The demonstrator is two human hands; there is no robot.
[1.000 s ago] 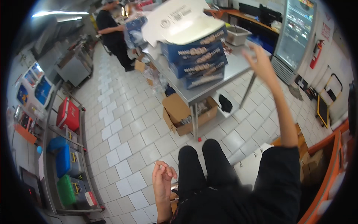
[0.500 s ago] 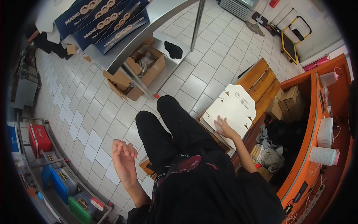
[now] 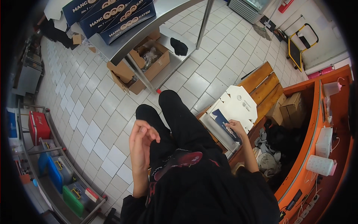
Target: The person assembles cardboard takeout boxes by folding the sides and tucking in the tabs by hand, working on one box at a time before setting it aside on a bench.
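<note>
1 flat white carton [image 3: 241, 103], navy edge [image 3: 221, 120] | right hand [image 3: 236, 128] gripping edge | left hand [image 3: 141, 136] half-open

The head view comes from the left of two fisheye cameras worn on the person's head, looking steeply down and forward past the black shirt [image 3: 209, 183], which looms nearest at six o'clock. The left grip [image 3: 141, 136] and right grip [image 3: 237, 128] sit at middle range, toward eight and half past three from centre. Floor [image 3: 97, 108] stretches away beyond; the fridge [image 3: 246, 9] stands far off at one o'clock, edges bowing toward the dark rim.
</note>
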